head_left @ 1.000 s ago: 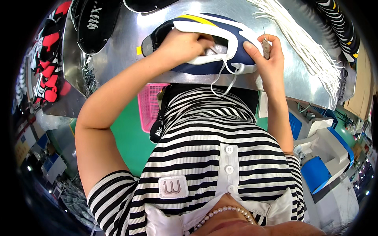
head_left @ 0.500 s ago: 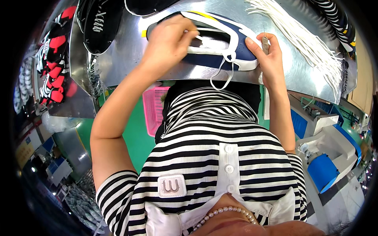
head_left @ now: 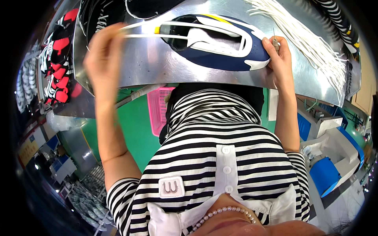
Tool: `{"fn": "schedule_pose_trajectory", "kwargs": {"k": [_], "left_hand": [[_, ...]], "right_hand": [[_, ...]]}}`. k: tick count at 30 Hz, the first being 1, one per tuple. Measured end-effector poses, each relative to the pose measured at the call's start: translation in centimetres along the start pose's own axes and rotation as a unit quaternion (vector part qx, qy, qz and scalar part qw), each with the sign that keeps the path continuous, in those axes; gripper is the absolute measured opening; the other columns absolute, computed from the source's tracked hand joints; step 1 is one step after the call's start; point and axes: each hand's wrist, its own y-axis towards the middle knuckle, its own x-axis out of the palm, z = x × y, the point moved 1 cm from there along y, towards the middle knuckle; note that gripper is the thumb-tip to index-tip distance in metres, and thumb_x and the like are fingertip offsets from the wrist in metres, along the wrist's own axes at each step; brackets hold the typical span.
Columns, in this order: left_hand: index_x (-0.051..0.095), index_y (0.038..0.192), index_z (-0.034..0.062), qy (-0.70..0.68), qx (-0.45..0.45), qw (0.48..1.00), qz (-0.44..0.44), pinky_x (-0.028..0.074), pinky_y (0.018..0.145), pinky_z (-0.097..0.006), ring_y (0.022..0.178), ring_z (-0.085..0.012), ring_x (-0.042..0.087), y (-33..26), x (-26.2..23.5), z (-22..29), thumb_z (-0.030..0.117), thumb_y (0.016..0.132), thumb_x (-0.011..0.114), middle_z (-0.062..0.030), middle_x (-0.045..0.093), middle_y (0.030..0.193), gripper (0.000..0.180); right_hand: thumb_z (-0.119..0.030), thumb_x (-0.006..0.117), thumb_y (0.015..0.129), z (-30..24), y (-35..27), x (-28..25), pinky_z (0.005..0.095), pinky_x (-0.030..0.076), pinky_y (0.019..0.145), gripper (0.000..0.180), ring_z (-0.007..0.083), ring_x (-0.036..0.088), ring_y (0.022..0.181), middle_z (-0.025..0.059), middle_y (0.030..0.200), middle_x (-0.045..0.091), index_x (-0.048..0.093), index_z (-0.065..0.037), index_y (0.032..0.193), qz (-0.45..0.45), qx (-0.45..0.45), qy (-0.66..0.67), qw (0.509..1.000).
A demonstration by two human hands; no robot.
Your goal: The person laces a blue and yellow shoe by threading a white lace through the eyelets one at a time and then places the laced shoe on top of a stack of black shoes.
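Note:
A navy shoe (head_left: 214, 61) with white and yellow trim lies on its side-long axis across the metal bench, toe toward the right. From its opening, two white lace strands (head_left: 143, 36) stretch taut leftward into my left hand (head_left: 103, 59), which is motion-blurred but closed on them. My right hand (head_left: 280, 59) is at the toe, thumb against it. Between its fingers I grip a thin-needled awl (head_left: 275, 44), needle pointing away from me; part of its handle is hidden by the fingers.
A bundle of white laces (head_left: 307, 47) lies on the bench (head_left: 189, 76) at right. Black shoes (head_left: 153, 8) sit at the far left, red-and-black shoes (head_left: 61, 70) beyond the left edge. A pink basket (head_left: 157, 112) stands below; a white-and-blue machine (head_left: 334, 157) is lower right.
My left hand has swung from over the shoe opening to the left, drawing the lace out straight. The loop hanging by the toe end is gone. Shoe and right hand have shifted slightly right.

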Motion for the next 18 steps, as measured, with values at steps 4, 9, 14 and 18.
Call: {"fn": "schedule_pose_trajectory", "kwargs": {"k": [4,9,14,18], "left_hand": [[0.065,0.088,-0.0044,-0.234,0.207,0.922,-0.228,0.049,0.083,-0.032,0.099,-0.0275,0.063,2.8,4.8,10.0,-0.007,0.081,0.061,-0.0197,0.066,0.112,0.009],[0.068,0.087,0.0004,-0.075,0.221,0.967,-0.105,0.05,0.079,-0.03,0.095,-0.0231,0.064,3.8,8.6,7.5,-0.001,0.081,0.07,-0.0107,0.07,0.11,0.007],[0.069,0.088,0.0038,-0.103,0.234,0.961,-0.104,0.049,0.077,-0.031,0.094,-0.0222,0.062,3.0,12.4,8.6,0.003,0.08,0.071,-0.0066,0.071,0.107,0.008],[0.068,0.098,0.0007,-0.096,0.129,0.981,-0.106,0.049,0.076,-0.031,0.09,-0.0217,0.062,2.4,11.6,8.2,0.003,0.085,0.068,-0.0083,0.07,0.105,0.014]], "right_hand": [[-0.036,0.054,0.098,-1.6,-0.2,-0.3,0.0359,0.047,0.071,0.031,0.0283,0.06,0.074,0.0157,0.085,0.064,0.057,-0.005,0.103,0.031,-0.067,-0.307,0.949],[-0.021,0.062,0.095,-2.7,-0.8,-1.9,0.0255,0.047,0.071,0.019,0.0116,0.059,0.083,0.0062,0.093,0.063,0.064,-0.004,0.103,0.048,-0.191,-0.191,0.962],[-0.011,0.072,0.088,-4.7,-2.7,2.9,0.0198,0.046,0.073,0.02,0.0042,0.056,0.081,-0.0035,0.084,0.06,0.068,-0.004,0.106,-0.122,-0.095,0.058,0.986],[-0.011,0.071,0.088,-3.3,-2.1,3.4,0.0182,0.041,0.056,0.016,0.002,0.051,0.065,-0.0024,0.081,0.063,0.067,-0.002,0.1,-0.101,0.026,0.206,0.973]]}}
